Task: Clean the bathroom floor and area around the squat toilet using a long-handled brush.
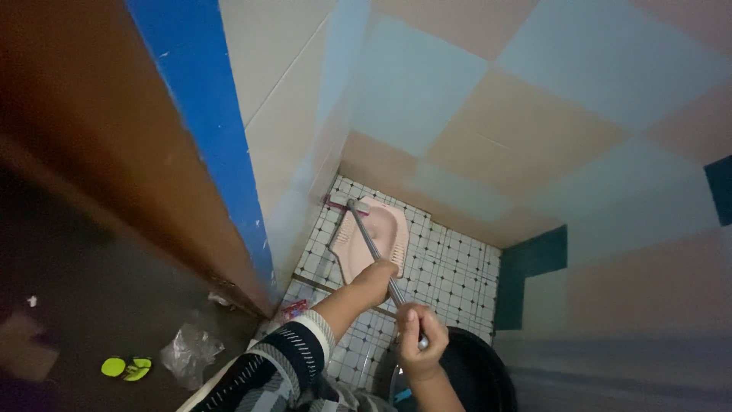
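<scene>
This is a small toilet room in a plain building. A pink squat toilet pan sits in a floor of small white tiles, closed in by walls of large pale blue and beige tiles beside a brown door with a blue edge.

The long handle looks like smooth, shiny metal. The pink squat pan has a glossy ceramic finish, the floor is small glazed tiles, the walls large smooth tiles. The crumpled bag is clear thin plastic; the striped sleeve is knitted cloth.

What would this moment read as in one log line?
left hand on metal handle | right hand grips its end | brush head at pink squat toilet | black bucket near
</scene>
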